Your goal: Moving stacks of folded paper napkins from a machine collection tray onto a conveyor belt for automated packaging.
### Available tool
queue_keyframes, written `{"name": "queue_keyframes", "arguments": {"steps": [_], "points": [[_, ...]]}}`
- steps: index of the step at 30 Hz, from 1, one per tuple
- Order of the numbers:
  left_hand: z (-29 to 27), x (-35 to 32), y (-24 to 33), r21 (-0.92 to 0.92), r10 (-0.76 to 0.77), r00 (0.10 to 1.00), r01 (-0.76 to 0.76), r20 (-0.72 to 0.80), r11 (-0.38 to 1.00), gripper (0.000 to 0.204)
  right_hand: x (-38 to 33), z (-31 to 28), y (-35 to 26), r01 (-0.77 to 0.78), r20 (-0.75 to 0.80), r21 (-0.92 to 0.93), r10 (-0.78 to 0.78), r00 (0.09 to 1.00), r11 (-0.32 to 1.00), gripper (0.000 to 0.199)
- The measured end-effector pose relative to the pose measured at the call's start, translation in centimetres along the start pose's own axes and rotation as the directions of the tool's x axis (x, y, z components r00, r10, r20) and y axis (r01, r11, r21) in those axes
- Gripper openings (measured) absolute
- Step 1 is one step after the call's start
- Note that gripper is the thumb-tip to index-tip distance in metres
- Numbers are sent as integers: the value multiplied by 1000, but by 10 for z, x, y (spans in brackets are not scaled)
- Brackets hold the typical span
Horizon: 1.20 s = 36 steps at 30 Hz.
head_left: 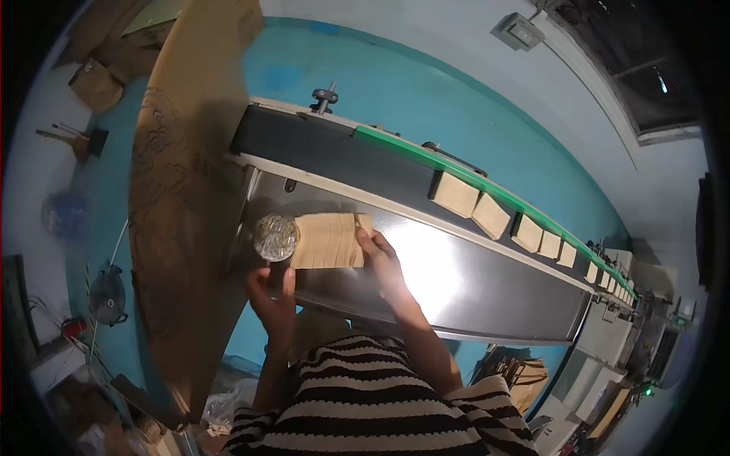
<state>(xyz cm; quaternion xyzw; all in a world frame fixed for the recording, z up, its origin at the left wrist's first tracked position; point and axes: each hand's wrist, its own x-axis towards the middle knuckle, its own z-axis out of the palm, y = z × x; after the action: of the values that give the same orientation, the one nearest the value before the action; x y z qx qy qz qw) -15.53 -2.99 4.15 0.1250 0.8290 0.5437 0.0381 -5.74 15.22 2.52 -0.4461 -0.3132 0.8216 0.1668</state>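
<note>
One striped top (365, 395): dark and pale bands, at the lower edge, nearest of all.
Two bare hands: both reach over the metalwork, one at each end of a row.
Left hand (274, 304): thumb and fingers parted, palm empty; the fingertips are just below a round object, and whether they touch it I cannot tell.
Right hand (389, 275): fingers partly curled, thumb against the end pack on the right; whether it grips that pack I cannot tell.
One row of tan packs (327, 242): between the hands, side by side, too tightly set to count.
One round object (276, 238): shiny, crumpled-looking surface, at the row's left end.
One steel tray (517, 292): under the row, with a bright glare right of the right hand.
One cardboard sheet (175, 197): tall, brown, left of the tray.
One conveyor belt (342, 148): black, running beyond the tray toward the right.
Five nearer cream packs (455, 195): on the belt, along its far side; more trail off behind them, too small to count.
One green guide rail (426, 158): along the belt's far edge.
One teal wall (456, 99): behind the conveyor.
</note>
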Motion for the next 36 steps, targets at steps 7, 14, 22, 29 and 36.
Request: {"name": "queue_keyframes", "arguments": {"steps": [7, 14, 22, 29, 36], "points": [[30, -7, 32, 141, 166, 960, -201, 227, 969, 81, -4, -19, -4, 164, 149, -557, -96, 984, 814, 49], [71, -19, 61, 390, 143, 935, -270, 324, 880, 92, 9, -75, -28, 131, -73, -380, -170, 983, 916, 28], [111, -10, 60, 35, 212, 862, -257, 460, 966, 89, -6, -35, -26, 294, -85, -452, -369, 925, 842, 49], [100, 11, 55, 79, 213, 860, -280, 464, 957, 102, -6, -45, -36, -2, 1, -487, 3, 1000, 874, 36], [106, 9, 57, -10, -27, 793, 41, 608, 999, 94, 8, -37, -29, 275, -112, -573, -406, 907, 772, 52]]}}
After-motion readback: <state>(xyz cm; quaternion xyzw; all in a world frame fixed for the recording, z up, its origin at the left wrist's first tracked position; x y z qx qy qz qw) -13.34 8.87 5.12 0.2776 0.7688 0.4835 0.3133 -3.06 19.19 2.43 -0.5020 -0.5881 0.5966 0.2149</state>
